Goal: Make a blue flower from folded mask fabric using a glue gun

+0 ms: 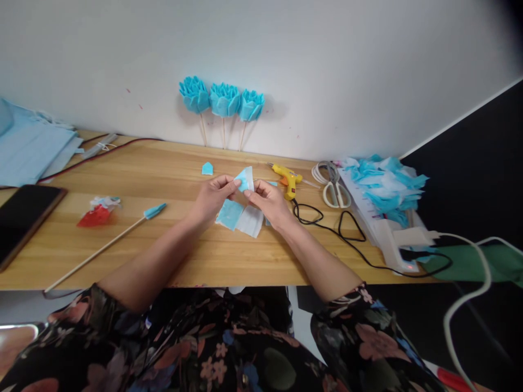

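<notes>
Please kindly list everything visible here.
Stemmed flowers: three, blue, against wall
Glue gun: one, yellow, right
Scissors: one, white, right
Scraps: many, blue/white, right
Power strip: one, white, right
Cables: several, mixed, both sides
Unclear item: one, green, right
Smartphone: one, black, left
Packet: one, red/white, left
Tipped stick: one, pale/blue, left
Face masks: several, blue, left
Cut pieces: several, blue/white, centre
Table: one, brown, beneath
Sleeves: two, black floral, below
Left hand: one, centre, pinching piece
Right hand: one, centre, likewise

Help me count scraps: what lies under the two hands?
A blue piece and a white piece partly show on the table; bits of blue peek out beside the right hand. Whatever that hand or the left hand fully covers cannot be seen.
</notes>
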A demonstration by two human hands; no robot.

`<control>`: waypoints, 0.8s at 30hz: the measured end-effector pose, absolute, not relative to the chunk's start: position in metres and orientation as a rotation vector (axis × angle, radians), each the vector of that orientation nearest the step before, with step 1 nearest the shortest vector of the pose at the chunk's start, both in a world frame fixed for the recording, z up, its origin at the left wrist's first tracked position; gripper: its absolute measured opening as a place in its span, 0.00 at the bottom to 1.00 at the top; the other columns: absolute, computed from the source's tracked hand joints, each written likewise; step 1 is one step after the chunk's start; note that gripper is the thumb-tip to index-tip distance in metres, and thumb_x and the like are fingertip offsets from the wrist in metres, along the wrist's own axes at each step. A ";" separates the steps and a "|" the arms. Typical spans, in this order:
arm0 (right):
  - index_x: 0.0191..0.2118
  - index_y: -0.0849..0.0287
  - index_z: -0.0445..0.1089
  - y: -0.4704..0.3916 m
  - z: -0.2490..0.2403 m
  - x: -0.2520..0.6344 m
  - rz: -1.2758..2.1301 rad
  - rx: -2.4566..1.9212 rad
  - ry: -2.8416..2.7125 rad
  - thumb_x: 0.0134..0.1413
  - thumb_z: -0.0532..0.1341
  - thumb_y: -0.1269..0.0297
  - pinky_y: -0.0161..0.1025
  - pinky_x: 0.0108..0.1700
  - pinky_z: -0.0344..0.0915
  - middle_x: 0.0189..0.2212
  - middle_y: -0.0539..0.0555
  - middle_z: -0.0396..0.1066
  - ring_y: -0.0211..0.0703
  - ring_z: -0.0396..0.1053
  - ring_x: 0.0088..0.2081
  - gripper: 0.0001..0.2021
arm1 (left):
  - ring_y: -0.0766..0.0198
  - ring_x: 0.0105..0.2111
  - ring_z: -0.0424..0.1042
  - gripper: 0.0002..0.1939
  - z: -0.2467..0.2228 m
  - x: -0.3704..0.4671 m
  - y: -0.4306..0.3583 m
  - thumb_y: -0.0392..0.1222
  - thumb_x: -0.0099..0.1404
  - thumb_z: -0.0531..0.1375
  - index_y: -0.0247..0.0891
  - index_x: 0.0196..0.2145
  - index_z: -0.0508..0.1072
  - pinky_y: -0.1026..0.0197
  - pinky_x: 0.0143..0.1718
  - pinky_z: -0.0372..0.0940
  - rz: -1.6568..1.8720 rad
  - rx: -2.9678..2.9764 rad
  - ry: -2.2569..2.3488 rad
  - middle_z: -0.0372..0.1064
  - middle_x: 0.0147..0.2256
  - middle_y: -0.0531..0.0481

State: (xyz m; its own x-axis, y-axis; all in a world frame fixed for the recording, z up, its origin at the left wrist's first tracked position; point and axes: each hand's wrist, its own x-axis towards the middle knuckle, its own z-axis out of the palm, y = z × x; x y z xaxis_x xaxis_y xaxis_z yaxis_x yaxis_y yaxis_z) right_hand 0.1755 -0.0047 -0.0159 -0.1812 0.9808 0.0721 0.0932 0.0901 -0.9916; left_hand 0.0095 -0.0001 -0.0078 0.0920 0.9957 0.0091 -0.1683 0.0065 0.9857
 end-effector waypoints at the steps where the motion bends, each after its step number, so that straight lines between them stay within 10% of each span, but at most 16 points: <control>1: 0.28 0.56 0.64 -0.005 -0.015 0.176 1.238 -1.128 -1.448 0.48 0.67 0.51 0.38 0.32 0.56 0.24 0.46 0.60 0.36 0.57 0.27 0.16 | 0.69 0.23 0.59 0.15 -0.008 0.009 0.000 0.49 0.58 0.68 0.38 0.23 0.72 0.62 0.27 0.54 1.219 1.128 1.013 0.63 0.21 0.54; 19: 0.44 0.54 0.78 0.002 -0.017 0.180 1.504 -1.012 -1.136 0.40 0.74 0.58 0.35 0.38 0.68 0.39 0.50 0.78 0.37 0.70 0.37 0.21 | 0.70 0.23 0.62 0.14 -0.012 0.004 0.006 0.45 0.59 0.68 0.36 0.23 0.72 0.64 0.30 0.59 1.279 1.003 0.938 0.65 0.21 0.54; 24: 0.35 0.57 0.77 0.007 -0.018 0.182 1.341 -1.080 -1.066 0.40 0.73 0.50 0.33 0.32 0.67 0.31 0.49 0.76 0.35 0.69 0.33 0.18 | 0.71 0.23 0.61 0.14 -0.012 0.004 0.006 0.43 0.62 0.66 0.36 0.22 0.71 0.65 0.29 0.58 1.273 0.973 0.916 0.65 0.20 0.54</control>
State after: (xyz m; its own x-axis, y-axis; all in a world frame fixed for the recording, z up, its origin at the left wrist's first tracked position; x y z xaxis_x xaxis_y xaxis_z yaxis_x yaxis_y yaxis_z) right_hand 0.1824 0.0068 -0.0177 -0.0299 0.9989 -0.0354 -0.1912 -0.0405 -0.9807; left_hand 0.0042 0.0061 -0.0119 0.0825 0.9965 -0.0153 -0.3312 0.0418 0.9426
